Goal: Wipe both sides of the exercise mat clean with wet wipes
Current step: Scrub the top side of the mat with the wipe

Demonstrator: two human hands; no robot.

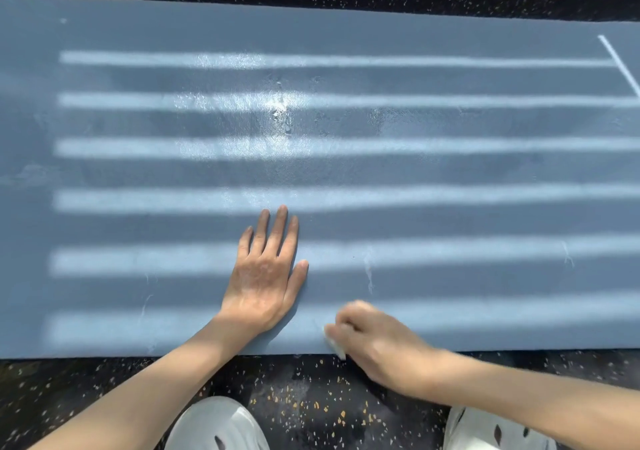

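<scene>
A blue exercise mat (pixel 415 172) lies flat across the dark floor and fills most of the view, crossed by stripes of sunlight. Wet, shiny patches show near its middle. My left hand (pixel 266 273) lies flat on the mat near the front edge, fingers straight and spread. My right hand (pixel 374 342), blurred, is at the mat's front edge with its fingers curled round a white wet wipe (pixel 335 344). Only a small part of the wipe shows under the fingers.
Black speckled floor (pixel 311 404) runs in front of and behind the mat. My two white shoes (pixel 218 425) stand on it just short of the mat's front edge. A thin white line (pixel 620 65) crosses the mat's far right corner.
</scene>
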